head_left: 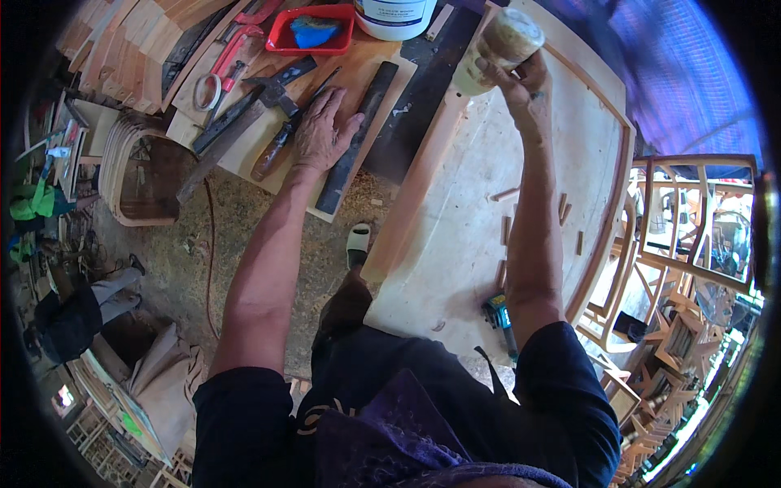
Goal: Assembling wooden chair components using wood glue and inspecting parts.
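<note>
Wooden board (359,77) under left hand (324,137); bottle (506,42) in right hand (526,81).

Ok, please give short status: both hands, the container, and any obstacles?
Right hand gripping whitish container. Left hand palm down beside dark bar. Small wood pieces, power tool lying on panel.

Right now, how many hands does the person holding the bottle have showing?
2: the left hand is over the wooden board, beside the dark bar; the right hand holds the cloudy bottle. Neither is fully hidden.
</note>
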Demonstrator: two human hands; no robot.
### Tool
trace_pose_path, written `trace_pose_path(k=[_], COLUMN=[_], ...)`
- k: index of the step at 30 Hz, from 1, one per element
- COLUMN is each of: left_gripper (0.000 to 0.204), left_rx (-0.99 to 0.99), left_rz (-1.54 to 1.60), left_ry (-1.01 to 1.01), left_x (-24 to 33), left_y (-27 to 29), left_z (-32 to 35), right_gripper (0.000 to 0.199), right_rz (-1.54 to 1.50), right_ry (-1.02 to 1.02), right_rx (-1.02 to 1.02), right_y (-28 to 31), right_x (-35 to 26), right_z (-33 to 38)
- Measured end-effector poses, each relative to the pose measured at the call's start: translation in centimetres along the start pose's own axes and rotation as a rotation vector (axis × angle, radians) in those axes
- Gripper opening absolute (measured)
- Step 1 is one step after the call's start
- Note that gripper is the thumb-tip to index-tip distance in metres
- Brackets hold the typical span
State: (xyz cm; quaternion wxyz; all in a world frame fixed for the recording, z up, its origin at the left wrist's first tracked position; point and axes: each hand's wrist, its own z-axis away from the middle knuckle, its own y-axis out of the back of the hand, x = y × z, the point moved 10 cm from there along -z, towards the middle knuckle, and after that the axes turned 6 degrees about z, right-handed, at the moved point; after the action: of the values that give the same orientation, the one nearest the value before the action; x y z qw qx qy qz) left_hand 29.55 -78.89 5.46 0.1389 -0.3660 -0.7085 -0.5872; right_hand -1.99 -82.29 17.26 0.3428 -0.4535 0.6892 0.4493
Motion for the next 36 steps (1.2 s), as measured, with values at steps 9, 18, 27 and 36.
trace_pose_path(k=[9,18,27,36], left_gripper=[0.067,0.067,0.067,0.067], left_rx=[0.002,-0.001,0.008,0.002], left_rz=[-0.012,-0.003,0.004,0.01], left_ry=[-0.009,-0.008,-0.015,-0.008], left_x=[0.1,0.1,0.3,0.2], left_y=[0.0,0.0,0.1,0.0], left_z=[-0.1,-0.1,-0.1,-0.1], right_gripper=[0.064,0.061,0.06,0.061], right_rz=[-0.002,-0.021,0.049,0.02], right_ry=[0.066,0.014,0.033,0.029], right_rx=[0.037,0.042,0.079,0.079], right_y=[0.7,0.3,0.8,0.3], right_x=[-0.5,-0.3,0.4,0.9], right_z=[-1.5,-1.4,-1.7,-1.6])
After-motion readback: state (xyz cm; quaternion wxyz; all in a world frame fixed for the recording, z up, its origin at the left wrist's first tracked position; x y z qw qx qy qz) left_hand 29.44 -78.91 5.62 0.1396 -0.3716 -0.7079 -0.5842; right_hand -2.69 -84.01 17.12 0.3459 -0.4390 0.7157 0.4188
